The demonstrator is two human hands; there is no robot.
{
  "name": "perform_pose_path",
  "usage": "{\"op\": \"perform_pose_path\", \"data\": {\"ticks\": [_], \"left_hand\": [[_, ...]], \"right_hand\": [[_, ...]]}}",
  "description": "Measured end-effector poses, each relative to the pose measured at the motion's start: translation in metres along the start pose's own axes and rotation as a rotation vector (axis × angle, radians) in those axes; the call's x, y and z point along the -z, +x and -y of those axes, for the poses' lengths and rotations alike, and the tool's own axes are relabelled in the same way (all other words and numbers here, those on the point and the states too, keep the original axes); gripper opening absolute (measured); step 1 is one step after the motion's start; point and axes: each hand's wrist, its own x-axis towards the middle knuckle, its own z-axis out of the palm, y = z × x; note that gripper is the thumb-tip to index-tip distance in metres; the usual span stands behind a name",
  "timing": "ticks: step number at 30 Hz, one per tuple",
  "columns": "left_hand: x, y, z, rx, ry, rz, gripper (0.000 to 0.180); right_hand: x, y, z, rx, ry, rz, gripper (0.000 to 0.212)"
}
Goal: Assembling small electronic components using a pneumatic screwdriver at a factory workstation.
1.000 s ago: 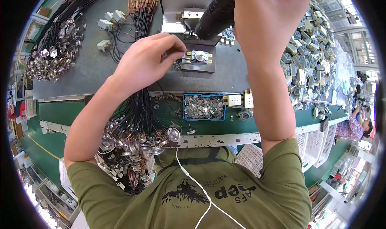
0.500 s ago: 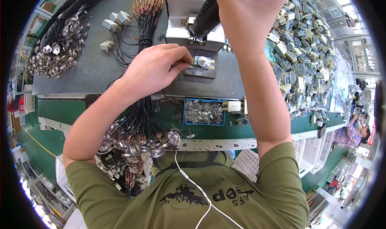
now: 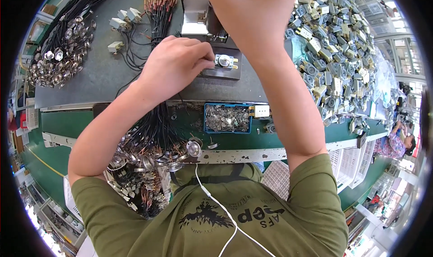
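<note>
Since a second earlier the right hand [image 3: 252, 18] had risen to the upper edge, grip hidden, while the left hand [image 3: 176, 65] pinched shut beside the small switch part [image 3: 224, 61] on its fixture plate [image 3: 225, 72], upper centre of the desk [image 3: 103, 76].

grey bench [image 3: 108, 83], wire bundles [image 3: 158, 9], blue tray [image 3: 228, 118], switch pile [image 3: 333, 45]

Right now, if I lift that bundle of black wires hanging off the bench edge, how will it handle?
The wire bundle probably flops and sags, being thin and draped. The metal discs at its ends likely swing, tangle and add weight.
</note>
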Motion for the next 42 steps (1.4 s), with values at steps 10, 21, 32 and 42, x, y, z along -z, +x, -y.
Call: {"op": "perform_pose_path", "data": {"ticks": [10, 21, 32, 42], "left_hand": [[-0.032, -0.005, 0.006, -0.067, 0.024, -0.054, 0.011], [-0.027, -0.003, 0.011, 0.007, -0.094, -0.003, 0.009], [-0.033, -0.007, 0.011, -0.013, -0.102, -0.053, 0.01], [-0.032, -0.008, 0.011, -0.02, -0.114, -0.058, 0.009]], "right_hand": [[0.023, -0.008, 0.035, -0.69, 0.193, -0.087, 0.063], [0.024, -0.018, 0.007, -0.338, 0.283, -0.069, 0.051], [0.013, -0.01, -0.004, -0.341, 0.211, -0.122, 0.047], [0.008, -0.012, -0.01, -0.297, 0.15, -0.079, 0.05]]}}
